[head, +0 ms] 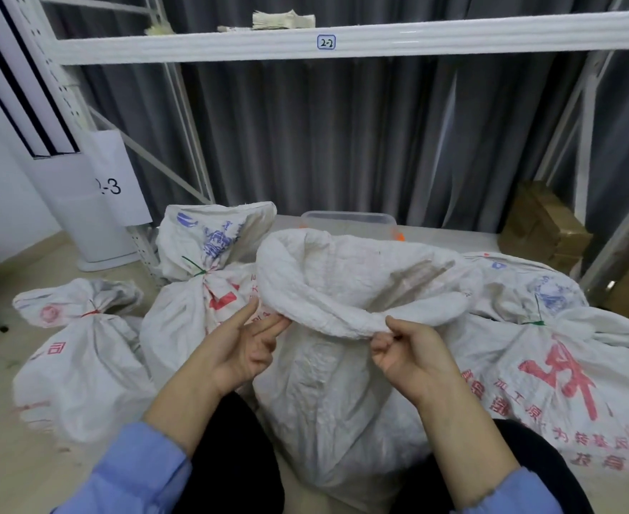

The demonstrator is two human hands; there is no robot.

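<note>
A large white woven sack (335, 395) stands open on the floor between my knees, its mouth rolled outward into a thick cuff (328, 320). My left hand (244, 346) is at the cuff's left edge, thumb raised and fingertips touching the fabric. My right hand (404, 352) pinches the front of the rolled rim between thumb and curled fingers. What lies inside the sack is hidden.
Tied sacks surround it: one with a red tie (79, 350) at left, one with a green tie (201, 291) behind, a printed one (550, 365) at right. A clear plastic bin (348, 218), cardboard boxes (543, 224) and white shelving (342, 42) stand behind.
</note>
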